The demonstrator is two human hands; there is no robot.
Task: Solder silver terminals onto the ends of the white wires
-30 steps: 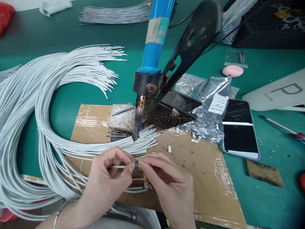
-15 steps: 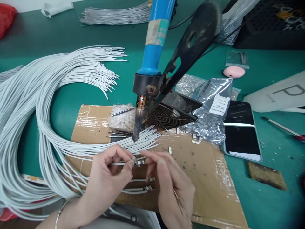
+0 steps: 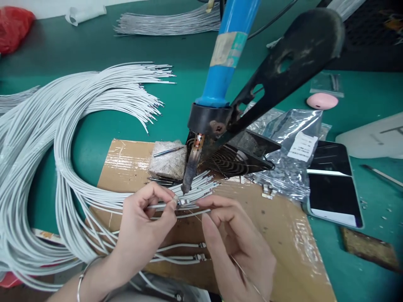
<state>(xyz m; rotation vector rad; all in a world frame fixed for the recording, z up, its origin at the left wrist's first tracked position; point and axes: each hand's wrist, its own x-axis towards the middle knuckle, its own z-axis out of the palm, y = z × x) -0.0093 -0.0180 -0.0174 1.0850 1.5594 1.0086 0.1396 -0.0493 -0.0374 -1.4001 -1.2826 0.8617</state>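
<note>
My left hand [image 3: 141,222] pinches a white cable near its end, where a small metal connector [image 3: 183,202] sticks out past the fingertips. Just above that connector hangs the tip of a soldering iron [image 3: 217,79] with a blue handle, fixed in a black holder. My right hand [image 3: 242,239] is to the right, thumb and fingers closed on thin solder wire [image 3: 247,277] that runs across the palm. Its fingertips are close to the connector and to a loose cable end. Below lie cables with metal connectors [image 3: 200,256] on their ends.
A large bundle of white cables [image 3: 63,138] curves over the left side. Cardboard [image 3: 283,243] lies under the hands. Behind it are a block [image 3: 168,161] and a black fan-like unit [image 3: 229,157]. To the right are a plastic bag [image 3: 286,163] of small parts and a phone [image 3: 333,184].
The view has shifted, so the iron and bench items appear further right. The held connector now sits nearer the iron's tip. My right hand has moved slightly right, away from my left.
</note>
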